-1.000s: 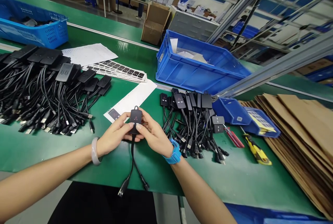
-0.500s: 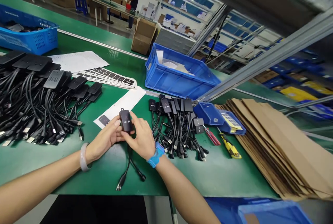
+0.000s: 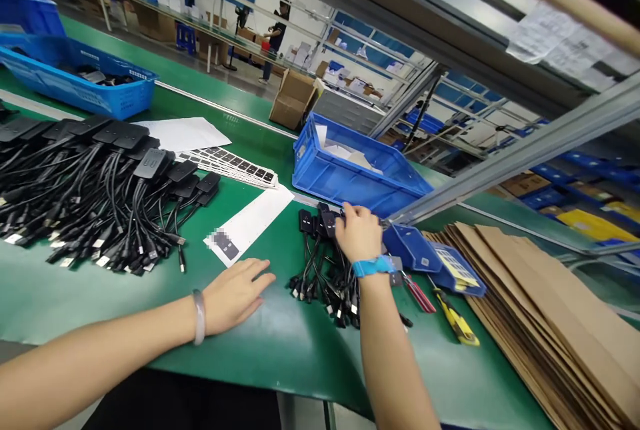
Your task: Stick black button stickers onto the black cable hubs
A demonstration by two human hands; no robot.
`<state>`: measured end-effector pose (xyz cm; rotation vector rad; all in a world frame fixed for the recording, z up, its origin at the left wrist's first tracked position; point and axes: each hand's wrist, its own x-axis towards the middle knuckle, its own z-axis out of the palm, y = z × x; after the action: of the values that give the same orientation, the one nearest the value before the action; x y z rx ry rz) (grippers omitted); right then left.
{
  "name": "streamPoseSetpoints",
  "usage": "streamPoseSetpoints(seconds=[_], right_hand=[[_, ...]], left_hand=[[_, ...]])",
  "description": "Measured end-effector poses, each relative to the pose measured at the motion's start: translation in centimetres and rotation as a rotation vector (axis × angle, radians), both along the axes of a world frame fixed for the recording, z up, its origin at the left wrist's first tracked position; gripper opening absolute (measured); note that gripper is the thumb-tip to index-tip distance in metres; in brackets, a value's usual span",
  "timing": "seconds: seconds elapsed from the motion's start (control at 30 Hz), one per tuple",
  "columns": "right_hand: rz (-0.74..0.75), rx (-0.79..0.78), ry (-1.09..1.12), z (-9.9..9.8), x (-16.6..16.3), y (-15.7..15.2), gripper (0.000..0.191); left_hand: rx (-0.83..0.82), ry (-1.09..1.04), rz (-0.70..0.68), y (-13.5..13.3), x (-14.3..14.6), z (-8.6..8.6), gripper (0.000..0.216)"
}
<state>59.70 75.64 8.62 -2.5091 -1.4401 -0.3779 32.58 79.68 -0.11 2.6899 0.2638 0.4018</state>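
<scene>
1. Green and smooth, the worktop (image 3: 310, 363) ran across a busy workshop.
2. Over the nearer pile of black boxes with cables (image 3: 327, 225), the right hand (image 3: 359, 233) arched with its back uppermost. Its fingertips were hard to make out, so I could not tell whether they were clamped on a box. That pile showed mainly at its 8 o'clock, partly covered by hand and forearm.
3. At the right hand's 8 o'clock, the left hand (image 3: 240, 297) lay palm down, fingers apart and apparently gripping nothing; its underside was hidden.
4. From the left hand, a white strip (image 3: 260, 220) lay at 12 o'clock, probably kept close for easy reach. Its dark sticker (image 3: 227, 247), at 11 o'clock, was partly pixelated.
5. At the left hand's 10 o'clock, a larger pile (image 3: 107, 190) ran out of view. Its boxes sat at the far end, cables mostly toward the person, perhaps to limit tangling.
6. From the right hand, a blue crate (image 3: 345, 183) stood at 12 o'clock, its papers unreadable. A red-handled tool (image 3: 419, 293) and a yellow one (image 3: 457, 320) lay at 4 o'clock, seemingly set aside.
7. Farther off at 3 o'clock, cardboard sheets (image 3: 540, 283) lay stacked, cut off at the lower edge.
</scene>
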Motion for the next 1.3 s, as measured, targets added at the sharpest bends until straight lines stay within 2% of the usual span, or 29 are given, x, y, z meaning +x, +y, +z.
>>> streamPoseSetpoints(seconds=[0.1,0.17,0.27,0.37,0.43,0.53,0.63,0.7,0.77,0.83,0.9,0.97,1.03,1.13,1.23,1.3], right_hand=[[0.450,-0.041,0.230,-1.2,-4.6,2.9,0.027],[0.673,-0.081,0.390,-2.5,-7.8,4.7,0.024],[0.849,-0.119,0.539,-4.5,-11.3,7.1,0.024],[0.927,-0.135,0.599,-6.4,-12.6,8.7,0.020],[0.936,-0.104,0.640,-7.5,-12.4,9.1,0.013],[0.883,0.027,0.704,-8.3,-11.3,8.7,0.006],[0.853,0.141,0.738,-8.1,-10.1,7.4,0.005],[0.862,0.189,0.742,-7.6,-9.9,6.4,0.005],[0.873,0.234,0.730,-7.1,-10.0,5.3,0.006],[0.866,0.285,0.710,-6.9,-10.2,4.3,0.006],[0.832,0.338,0.713,-6.7,-10.3,3.4,0.006],[0.772,0.421,0.758,-6.6,-9.9,2.5,0.006],[0.707,0.552,0.829,-6.1,-9.3,1.7,0.006],[0.649,0.713,0.928,-5.0,-8.6,0.5,0.005],[0.638,0.767,0.984,-4.1,-8.8,-0.3,0.005],[0.641,0.769,1.006,-3.8,-9.2,-0.7,0.007]], left_hand=[[0.154,0.089,0.076,-0.4,0.1,1.0,0.023],[0.250,0.180,0.156,-0.3,0.1,1.8,0.024],[0.294,0.303,0.285,-0.1,0.1,2.6,0.026],[0.231,0.377,0.378,0.2,0.2,2.8,0.026],[0.200,0.386,0.382,0.4,0.1,3.1,0.028],[0.190,0.308,0.427,1.3,-0.3,4.3,0.029],[0.173,0.150,0.615,3.3,-1.0,5.4,0.029],[0.106,0.068,0.720,5.0,-1.3,5.3,0.030],[-0.061,0.023,0.693,6.4,-1.3,4.5,0.034],[-0.228,0.014,0.585,7.3,-1.2,3.4,0.040],[-0.285,0.021,0.533,7.8,-0.9,2.5,0.042],[-0.237,0.034,0.583,8.1,-0.8,2.3,0.044],[-0.170,0.045,0.664,8.4,-1.0,3.0,0.043],[-0.073,0.033,0.783,9.3,-2.1,5.4,0.037],[0.050,-0.037,0.930,10.9,-4.4,7.9,0.040],[0.215,-0.096,1.131,12.1,-5.9,8.9,0.044]])
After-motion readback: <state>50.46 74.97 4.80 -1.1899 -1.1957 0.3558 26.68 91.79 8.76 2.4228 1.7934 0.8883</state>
